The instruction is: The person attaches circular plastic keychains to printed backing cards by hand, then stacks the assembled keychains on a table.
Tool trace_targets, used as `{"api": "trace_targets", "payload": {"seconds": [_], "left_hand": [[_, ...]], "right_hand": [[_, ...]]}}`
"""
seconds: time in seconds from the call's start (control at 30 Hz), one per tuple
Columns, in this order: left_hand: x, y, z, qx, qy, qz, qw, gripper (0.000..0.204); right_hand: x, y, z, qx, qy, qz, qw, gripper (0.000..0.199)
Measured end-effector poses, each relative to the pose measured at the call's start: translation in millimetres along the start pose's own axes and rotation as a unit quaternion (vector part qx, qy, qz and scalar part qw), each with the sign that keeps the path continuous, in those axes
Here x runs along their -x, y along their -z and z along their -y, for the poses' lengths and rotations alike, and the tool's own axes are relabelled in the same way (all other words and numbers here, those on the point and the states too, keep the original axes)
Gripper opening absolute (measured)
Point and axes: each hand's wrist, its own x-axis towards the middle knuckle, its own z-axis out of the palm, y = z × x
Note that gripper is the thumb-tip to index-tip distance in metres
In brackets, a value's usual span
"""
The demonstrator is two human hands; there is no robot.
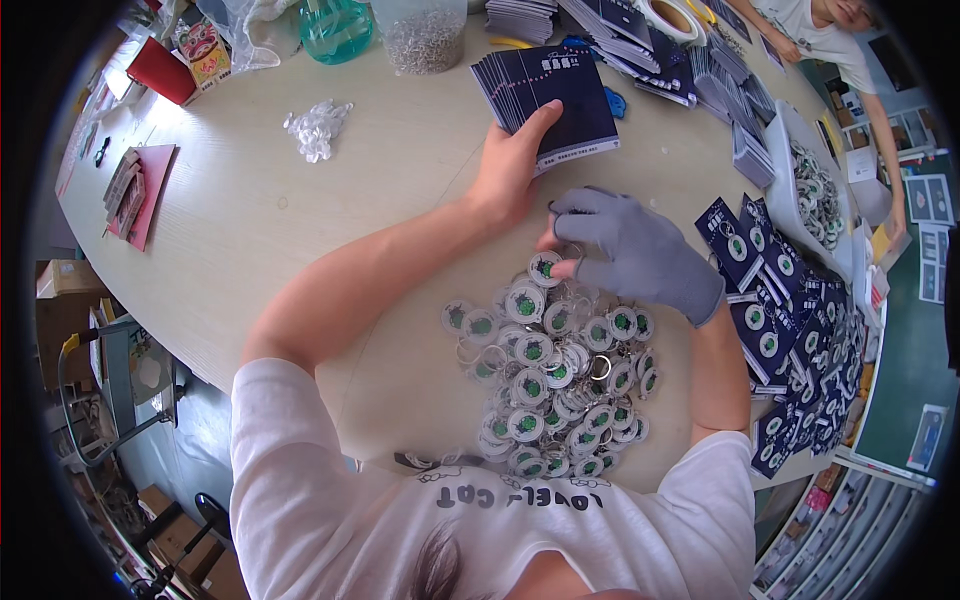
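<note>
My left hand (510, 165) grips a fanned stack of dark blue cards (575, 105), its thumb pressed on the top card. Just below it, my right hand (640, 248) wears a grey glove with bare fingertips. Its thumb and fingers close on a round keychain (545, 268), white-rimmed with a green figure, at the top of the pile. The heap of similar round keychains (530, 390) with metal rings lies between my arms. To the right, many blue cards (790, 330) with keychains attached lie in an overlapping spread.
A white bin (785, 180) of keychains stands at the right. Further card stacks (720, 85) and a tape roll (672, 18) sit at the back. A clear tub (420, 35), a green bottle (335, 30) and small clear pieces (318, 130) are at the far side. Another person (830, 45) works at far right.
</note>
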Motion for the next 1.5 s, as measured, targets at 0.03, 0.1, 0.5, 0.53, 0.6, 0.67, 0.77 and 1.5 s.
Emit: {"api": "trace_targets", "payload": {"seconds": [0.03,0.1,0.5,0.53,0.6,0.67,0.77,1.5], "left_hand": [[0,-2,2,0.008,0.003,0.001,1.000,0.032],[0,-2,1,0.016,-0.005,0.004,1.000,0.032],[2,0,0,0.041,0.106,0.078,0.990,0.035],[3,-1,-1,0.025,0.129,0.081,0.988,0.036],[1,-1,-1,0.009,0.153,0.084,0.985,0.037],[-4,0,1,0.008,0.164,0.092,0.982,0.036],[-4,5,-5,0.017,0.178,0.104,0.978,0.035],[5,0,-6,0.019,0.137,0.096,0.986,0.034]], "right_hand": [[1,0,-3,-0.012,0.002,0.004,1.000,0.020],[0,15,6,-0.064,-0.034,0.051,0.996,0.020],[8,89,-1,-0.225,-0.190,-0.135,0.946,0.015],[3,97,-9,-0.126,-0.193,-0.187,0.955,0.016],[-11,103,-24,-0.117,-0.172,-0.219,0.953,0.015],[-22,104,-38,-0.107,-0.155,-0.249,0.950,0.014],[-31,81,-49,-0.065,-0.069,-0.274,0.957,0.011],[-1,49,-45,0.227,0.066,-0.203,0.950,0.022]]}}
